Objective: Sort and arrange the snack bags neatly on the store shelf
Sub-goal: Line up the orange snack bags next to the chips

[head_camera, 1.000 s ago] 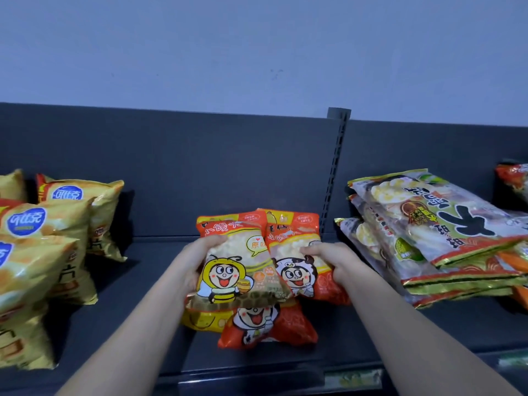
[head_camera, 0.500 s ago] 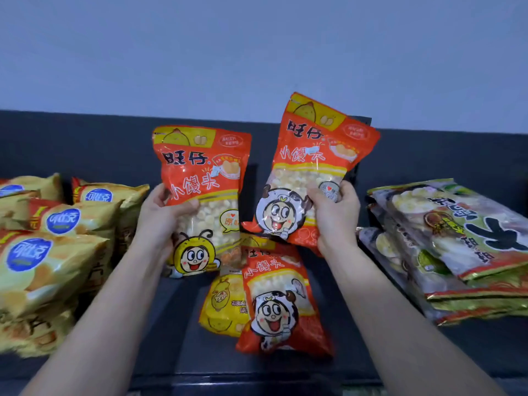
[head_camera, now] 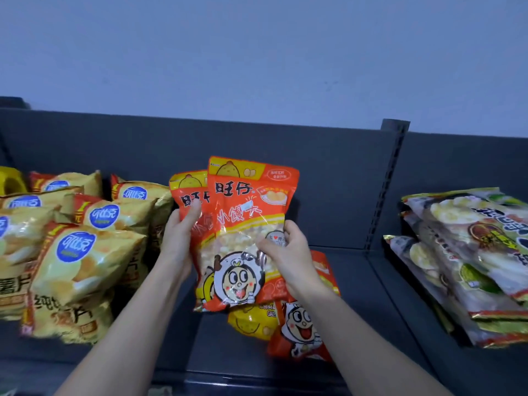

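Half a second ago we held the two orange bags apart, one per hand. Now they're brought together and overlapped in front of us, above the shelf (head_camera: 357, 310). Left to right:

Chip bags (head_camera: 85, 252): yellow with a blue logo, stacked and leaning at the left end of the shelf. They look grouped already, so we'd leave them.

Left hand (head_camera: 178, 241): fingers curled round the left edge of the rear orange bag (head_camera: 185, 192), thumb on its face. Only that bag's left strip and top corner show.

Front orange bag (head_camera: 243, 224): upright, print facing us, covering most of the rear one. The overlap looks deliberate. We read it as squaring the pair, same brand and same way up, so both go down as one stack.

Right hand (head_camera: 288, 252): grips the front bag's right side, thumb across the clear window, fingers behind. Both hands are closed on bags, neither is spare.

Below the pair, a yellow bag (head_camera: 251, 324) and a flat orange bag (head_camera: 303, 330) lie skewed on the shelf, the orange one partly over the yellow. Our guess is they get straightened next, or the held pair lands there.

A post (head_camera: 385, 181) splits the shelf back. Right of it, cracker packs (head_camera: 471, 267) lie piled flat, well apart from our hands.
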